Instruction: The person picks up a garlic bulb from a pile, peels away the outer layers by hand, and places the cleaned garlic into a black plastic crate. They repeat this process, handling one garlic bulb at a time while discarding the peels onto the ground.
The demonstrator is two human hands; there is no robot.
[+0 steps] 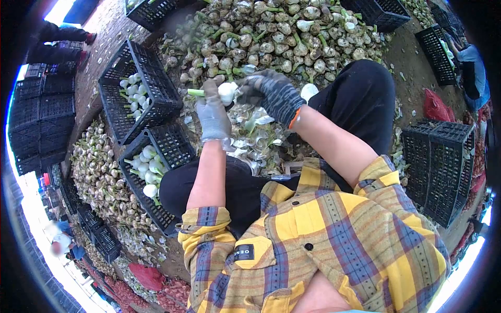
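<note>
My left hand (213, 113), in a light grey glove, grips a white garlic bulb (226, 93) by its green stalk, which sticks out to the left. My right hand (271, 94), in a dark speckled glove, pinches the bulb from the right; whether it holds a tool I cannot tell. Loose white skins (249, 136) lie heaped under both hands, between my knees. A big pile of unpeeled garlic (271, 36) spreads just beyond the hands.
Two black crates (136, 94) (156, 172) with peeled white bulbs stand to the left. More garlic (99, 182) lies heaped at far left. Empty black crates (441, 172) stand at right and far left. Another person's sleeve (475, 68) shows at upper right; red mesh bags (436, 107) lie nearby.
</note>
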